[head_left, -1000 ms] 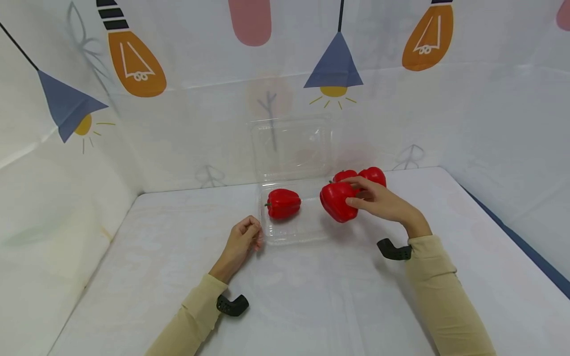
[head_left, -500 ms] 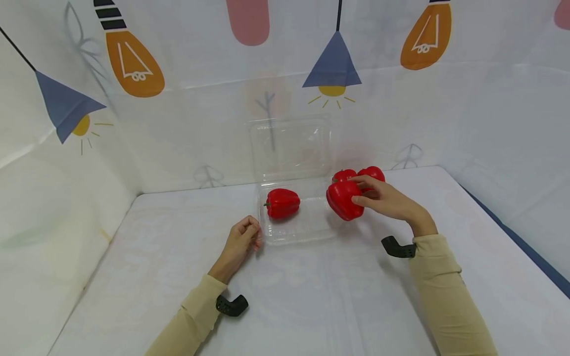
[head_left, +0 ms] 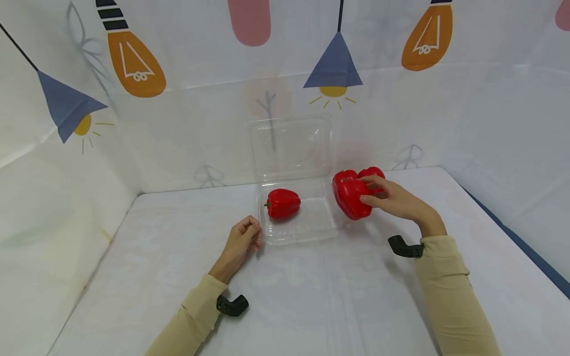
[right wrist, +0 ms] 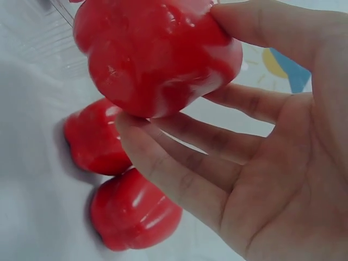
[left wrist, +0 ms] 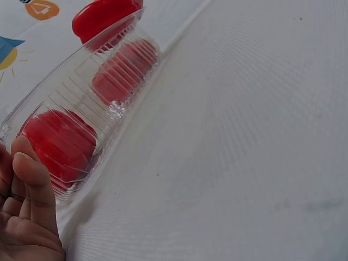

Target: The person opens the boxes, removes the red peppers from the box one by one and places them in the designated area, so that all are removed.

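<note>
My right hand [head_left: 394, 198] grips a red bell pepper [head_left: 352, 198] between thumb and fingers, just right of a clear plastic clamshell container [head_left: 307, 232]. In the right wrist view the held pepper [right wrist: 157, 60] has its bumpy bottom toward the camera. Inside the container's left half, another red bell pepper [head_left: 283, 203] lies on its side, stem to the left. My left hand [head_left: 240, 242] is at the container's left edge, fingers curled at its rim. From the left wrist, that pepper [left wrist: 60, 144] shows through the ribbed wall beside the fingers [left wrist: 35, 176].
Two more red bell peppers, a left one [head_left: 345, 175] and a right one [head_left: 373, 172], sit behind the right hand near the table's back edge. The container's lid [head_left: 291, 151] stands raised against the patterned backdrop cloth [head_left: 200, 133]. White cloth covers the table [head_left: 285, 306].
My right hand has moved to the right with its pepper, from over the container's right side to beyond its right edge. The left hand and container stay put.
</note>
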The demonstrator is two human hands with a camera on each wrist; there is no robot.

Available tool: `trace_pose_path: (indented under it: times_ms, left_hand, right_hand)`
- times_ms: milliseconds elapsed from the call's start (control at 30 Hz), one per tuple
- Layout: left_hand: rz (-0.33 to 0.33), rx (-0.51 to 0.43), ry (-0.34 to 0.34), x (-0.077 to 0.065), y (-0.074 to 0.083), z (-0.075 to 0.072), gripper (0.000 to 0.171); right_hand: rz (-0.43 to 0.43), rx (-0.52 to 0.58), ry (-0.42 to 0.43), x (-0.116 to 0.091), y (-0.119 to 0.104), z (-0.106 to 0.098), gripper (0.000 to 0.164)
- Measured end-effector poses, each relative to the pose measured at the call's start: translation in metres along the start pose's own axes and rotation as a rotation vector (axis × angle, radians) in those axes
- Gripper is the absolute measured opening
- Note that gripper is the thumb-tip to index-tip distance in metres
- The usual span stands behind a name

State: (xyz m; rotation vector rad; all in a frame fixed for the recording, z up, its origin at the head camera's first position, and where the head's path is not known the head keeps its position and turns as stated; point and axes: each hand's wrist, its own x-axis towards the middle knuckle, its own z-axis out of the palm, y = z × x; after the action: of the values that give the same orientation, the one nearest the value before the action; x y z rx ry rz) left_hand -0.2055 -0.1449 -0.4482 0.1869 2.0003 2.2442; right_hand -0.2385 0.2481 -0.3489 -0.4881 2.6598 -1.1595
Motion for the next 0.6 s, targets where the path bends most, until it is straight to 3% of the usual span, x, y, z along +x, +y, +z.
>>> trace_pose_path:
  times_ms: [367,600]
  left_hand:
    - [-0.014,0.006,0.009,-0.0009,0.0002,0.0005,0.015]
    - [-0.033,0.001,0.039,-0.0003,-0.0002,0.0005,0.015]
  right_hand:
    - [0.025,0.064,-0.028,-0.0085,0.0017,-0.0064,0.066]
    - [0.041,0.041,-0.037,-0.0086,0.0044,-0.0067,0.062]
